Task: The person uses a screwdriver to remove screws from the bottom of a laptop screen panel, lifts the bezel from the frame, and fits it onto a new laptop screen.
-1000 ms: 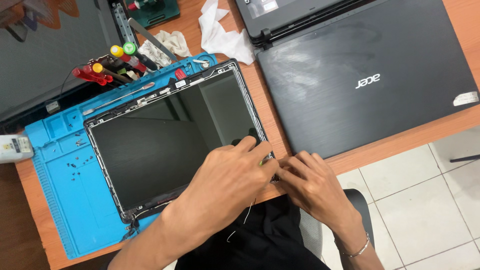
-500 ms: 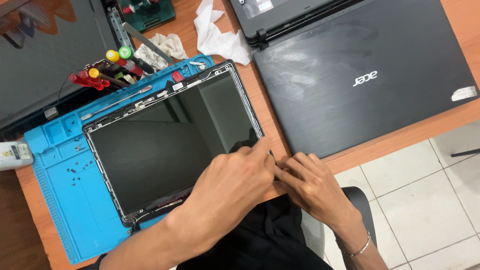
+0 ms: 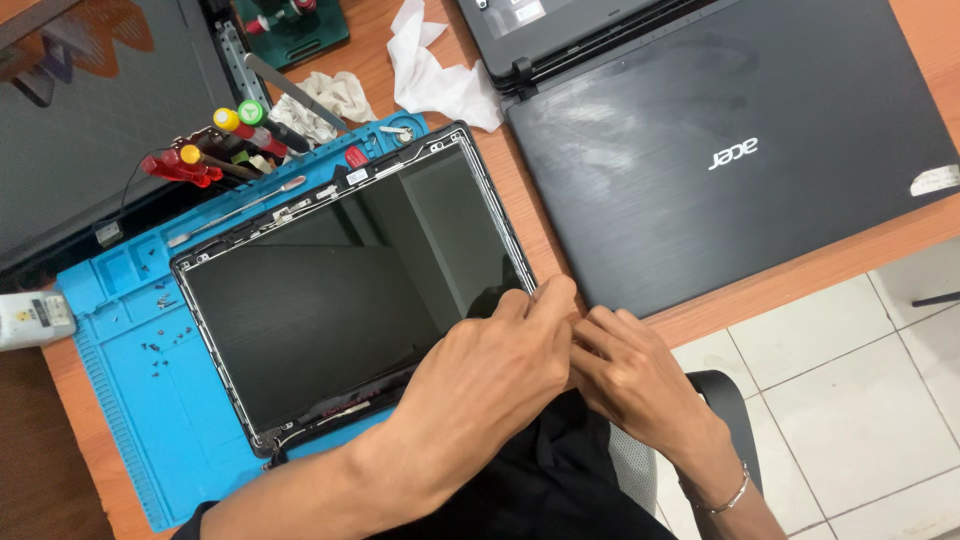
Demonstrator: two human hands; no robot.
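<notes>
Head view
Left hand [image 3: 490, 365]: lies over the near right corner of the screen panel [image 3: 340, 290], fingers curled and pressed together on the panel's edge.
Right hand [image 3: 640, 385]: just beside the left, fingertips pinched at that same corner; whether it grips something small cannot be told.
Hands together: touching each other at the corner, at the desk's near edge.
Screen panel: dark, bare in its thin frame, flat on the blue work mat [image 3: 120, 380], tilted against the desk edge.
Blue work mat: on the wooden desk [image 3: 560, 240], tiny screws scattered on its left part.
Screwdrivers [image 3: 205, 150]: red, yellow and green handles, clustered at the mat's far edge.
Closed black laptop [image 3: 720, 150]: right of the panel, just beside it.
White tissue [image 3: 430, 75]: crumpled, beyond the panel's far corner.
Bracelet [image 3: 725, 495]: on the right wrist.
</notes>
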